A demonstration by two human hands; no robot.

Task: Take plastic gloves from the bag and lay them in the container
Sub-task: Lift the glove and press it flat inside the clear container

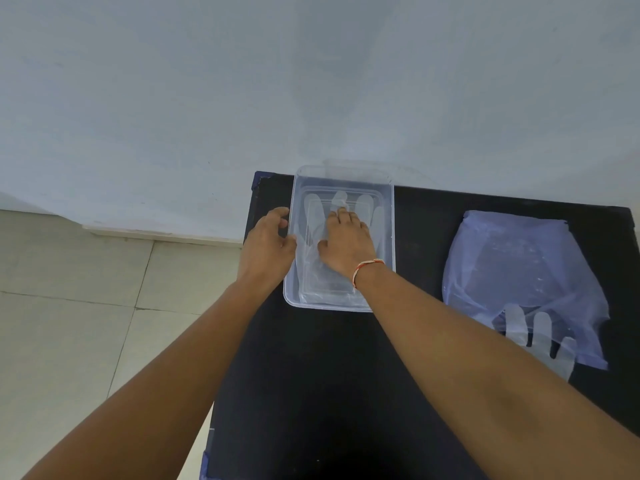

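The right hand [346, 244] lies flat, fingers spread, on a plastic glove [313, 216] inside the clear container [325, 306], covering its palm. The left hand [268, 242] curls round the container's 9 o'clock rim. At 3 o'clock on the black tabletop [311, 393] lies the bluish bag [519, 265], with another glove [542, 332] poking out at 6 o'clock.

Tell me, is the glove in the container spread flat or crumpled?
Spread flat: the glove shows its fingers fanned out inside the container, under the right hand.
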